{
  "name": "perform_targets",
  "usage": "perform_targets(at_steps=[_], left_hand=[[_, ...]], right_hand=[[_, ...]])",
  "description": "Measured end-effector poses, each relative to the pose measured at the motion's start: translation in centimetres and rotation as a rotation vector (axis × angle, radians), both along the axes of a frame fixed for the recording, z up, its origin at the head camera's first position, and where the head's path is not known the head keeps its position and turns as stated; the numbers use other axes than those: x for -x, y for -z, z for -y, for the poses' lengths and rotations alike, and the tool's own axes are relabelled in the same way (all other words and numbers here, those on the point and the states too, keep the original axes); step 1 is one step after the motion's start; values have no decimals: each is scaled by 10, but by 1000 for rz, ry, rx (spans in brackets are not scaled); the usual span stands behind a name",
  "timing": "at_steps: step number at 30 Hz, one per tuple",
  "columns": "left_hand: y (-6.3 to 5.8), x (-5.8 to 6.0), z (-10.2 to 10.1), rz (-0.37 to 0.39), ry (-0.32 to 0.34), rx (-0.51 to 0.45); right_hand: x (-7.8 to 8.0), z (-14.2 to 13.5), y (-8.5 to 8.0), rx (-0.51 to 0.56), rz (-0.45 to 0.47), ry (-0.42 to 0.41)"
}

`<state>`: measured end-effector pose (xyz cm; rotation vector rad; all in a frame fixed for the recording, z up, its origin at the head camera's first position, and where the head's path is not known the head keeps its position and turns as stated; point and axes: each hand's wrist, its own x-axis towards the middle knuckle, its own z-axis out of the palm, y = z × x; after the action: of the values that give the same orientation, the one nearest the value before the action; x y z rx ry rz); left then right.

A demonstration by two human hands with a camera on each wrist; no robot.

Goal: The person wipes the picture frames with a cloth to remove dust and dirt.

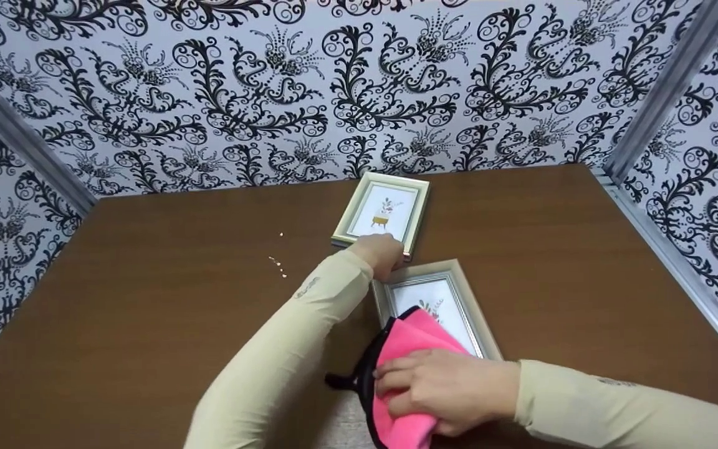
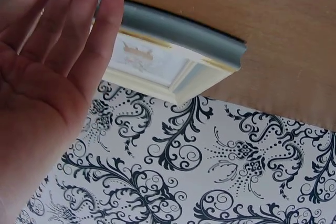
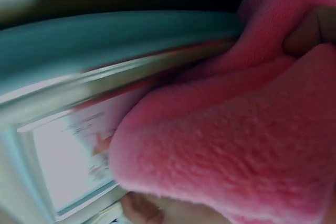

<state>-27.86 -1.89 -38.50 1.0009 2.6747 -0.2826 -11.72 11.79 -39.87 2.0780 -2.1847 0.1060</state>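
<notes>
A beige picture frame (image 1: 477,305) with a plant print lies in front of me. My left hand (image 1: 381,254) grips its far left corner, its fingertips mostly hidden in the head view. In the left wrist view the fingers (image 2: 97,40) reach past a second picture frame (image 2: 210,43) to a pale edge at the top left. My right hand (image 1: 437,386) holds a bunched pink cloth (image 1: 418,337) with black trim against the near frame's lower left part. Close up in the right wrist view, the fuzzy cloth (image 3: 220,150) covers one end of the frame (image 3: 105,77).
The second, cream frame (image 1: 418,212) lies farther back, just beyond my left hand. Small white crumbs (image 1: 281,268) are scattered to the left on the brown wooden table (image 1: 147,299). Black-and-white patterned walls (image 1: 284,93) enclose the table at the back and sides.
</notes>
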Motion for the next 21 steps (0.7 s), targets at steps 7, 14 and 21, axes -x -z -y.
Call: perform_targets(at_steps=[7, 14, 21], left_hand=[[-9, -27, 13, -119, 19, 12], [-28, -80, 48, -485, 134, -151], [-15, -135, 60, -571, 224, -144]], right_hand=[[10, -16, -4, 58, -3, -9], [40, -25, -2, 158, -332, 48], [80, -34, 0, 96, -348, 238]])
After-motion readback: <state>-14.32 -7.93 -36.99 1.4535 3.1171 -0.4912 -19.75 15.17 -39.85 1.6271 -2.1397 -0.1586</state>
